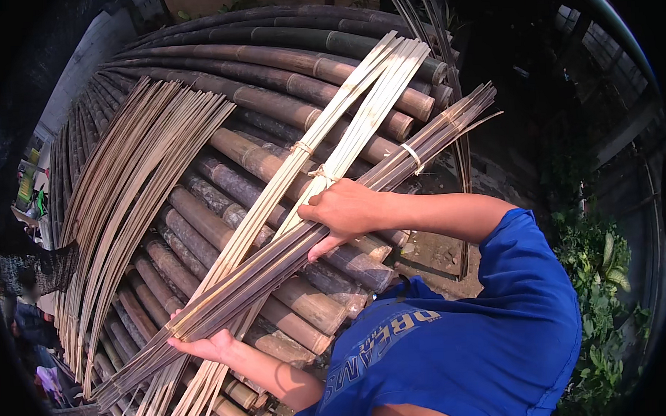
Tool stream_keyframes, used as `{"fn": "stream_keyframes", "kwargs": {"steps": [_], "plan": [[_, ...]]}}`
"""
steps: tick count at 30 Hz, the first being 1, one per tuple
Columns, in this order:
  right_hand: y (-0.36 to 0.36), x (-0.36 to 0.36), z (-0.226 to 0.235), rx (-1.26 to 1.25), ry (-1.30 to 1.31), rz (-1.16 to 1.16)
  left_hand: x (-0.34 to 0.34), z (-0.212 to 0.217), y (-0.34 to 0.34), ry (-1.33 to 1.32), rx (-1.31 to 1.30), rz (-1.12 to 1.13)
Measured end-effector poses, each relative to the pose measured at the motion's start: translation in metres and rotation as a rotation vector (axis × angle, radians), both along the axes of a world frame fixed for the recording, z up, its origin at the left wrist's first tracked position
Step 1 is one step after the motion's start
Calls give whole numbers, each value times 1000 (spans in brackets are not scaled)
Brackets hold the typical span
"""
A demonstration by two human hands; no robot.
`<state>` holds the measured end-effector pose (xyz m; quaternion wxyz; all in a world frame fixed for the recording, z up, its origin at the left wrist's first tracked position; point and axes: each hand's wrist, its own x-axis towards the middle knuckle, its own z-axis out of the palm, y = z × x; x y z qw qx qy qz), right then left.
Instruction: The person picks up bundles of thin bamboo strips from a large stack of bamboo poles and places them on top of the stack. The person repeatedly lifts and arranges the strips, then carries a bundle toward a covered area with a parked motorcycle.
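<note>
A long bundle of dark bamboo strips (258, 271) lies slantwise in front of me, a pale tie around its far right part. My right hand (346, 213) is closed over its middle, fingers across the top and thumb below. Farther down to the left, my left hand (208, 347) grips the same bundle from underneath, its fingers partly hidden by the strips. Two pale bundles of bamboo strips (369, 100) (270, 195) pass beneath the dark one, each bound with a thin tie.
Thick bamboo poles (270, 85) form a broad stack under everything. Loose brown bamboo strips (137, 171) spread across its left side. Thin dark strips (461, 159) stand upright beyond the pole ends. Leafy plants (597, 309) grow at the right.
</note>
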<state>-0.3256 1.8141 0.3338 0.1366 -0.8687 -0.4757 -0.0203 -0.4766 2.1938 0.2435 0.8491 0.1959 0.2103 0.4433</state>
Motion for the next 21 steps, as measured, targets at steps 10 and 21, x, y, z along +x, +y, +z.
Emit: {"fn": "stream_keyframes", "kwargs": {"steps": [10, 21], "plan": [[3, 11, 53, -179, 363, 199, -26, -7, 38, -450, 243, -157], [69, -26, 67, -271, 309, 359, -34, 88, 35, -283, -12, 319]]}}
